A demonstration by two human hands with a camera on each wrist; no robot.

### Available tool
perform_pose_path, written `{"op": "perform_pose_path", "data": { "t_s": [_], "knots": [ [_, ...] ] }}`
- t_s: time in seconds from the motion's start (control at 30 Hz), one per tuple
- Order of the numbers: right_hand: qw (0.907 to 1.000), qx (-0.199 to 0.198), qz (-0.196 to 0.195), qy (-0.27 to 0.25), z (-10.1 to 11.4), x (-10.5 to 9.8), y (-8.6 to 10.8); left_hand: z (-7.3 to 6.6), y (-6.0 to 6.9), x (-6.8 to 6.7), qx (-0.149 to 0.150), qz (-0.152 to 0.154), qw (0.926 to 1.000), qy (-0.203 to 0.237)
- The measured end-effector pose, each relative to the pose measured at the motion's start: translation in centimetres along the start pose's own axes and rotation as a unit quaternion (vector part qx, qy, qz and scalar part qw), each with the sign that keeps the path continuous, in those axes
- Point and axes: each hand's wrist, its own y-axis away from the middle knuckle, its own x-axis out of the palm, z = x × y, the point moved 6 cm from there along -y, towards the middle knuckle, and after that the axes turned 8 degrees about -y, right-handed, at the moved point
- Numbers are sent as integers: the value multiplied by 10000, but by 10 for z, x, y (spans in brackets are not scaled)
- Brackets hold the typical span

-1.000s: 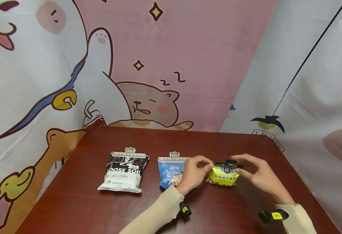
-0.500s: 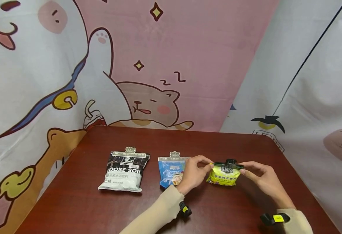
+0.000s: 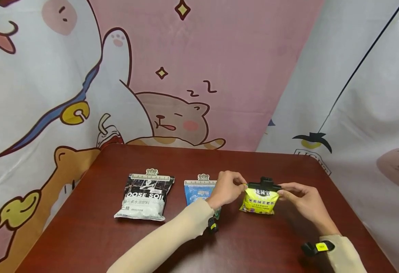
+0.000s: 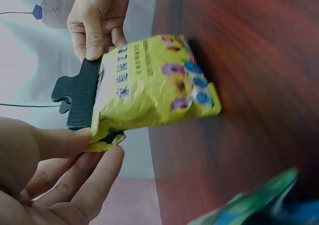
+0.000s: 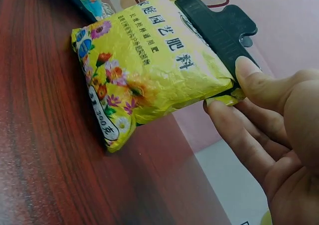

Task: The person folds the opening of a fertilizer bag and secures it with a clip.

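Observation:
A small yellow fertilizer bag [image 3: 259, 201] printed with flowers stands tilted at the right of the table, a black bag clip [image 3: 264, 184] across its top edge. My left hand [image 3: 227, 188] pinches the bag's upper left corner between thumb and fingers, beside the clip's end. At the opposite top corner my right hand [image 3: 305, 203] pinches the bag, its thumb touching the clip, as the right wrist view shows on the yellow bag [image 5: 149, 65]. In the left wrist view the clip [image 4: 82, 93] lies along the whole top of the bag.
A blue bag [image 3: 196, 192] with a pale clip stands left of the yellow one, partly hidden by my left hand. Farther left lies a black and white soil bag [image 3: 145, 197], also clipped. The brown table [image 3: 83, 242] meets a cartoon-printed cloth [image 3: 237, 76] at the back.
My right hand has shifted from near the clip's middle to its right end. The yellow bag and clip have tilted up a little, and the left forearm has swung slightly.

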Motion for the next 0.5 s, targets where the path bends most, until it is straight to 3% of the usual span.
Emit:
{"op": "perform_pose_path", "data": {
  "t_s": [0.2, 0.5],
  "knots": [
    [9992, 302, 201, -160, -4, 6, -12, 5, -16, -6, -220, 419, 9986, -234],
    [9934, 1026, 369, -366, -16, 12, -25, 17, -35, -3, -935, 1126, 9887, 328]
  ]
}}
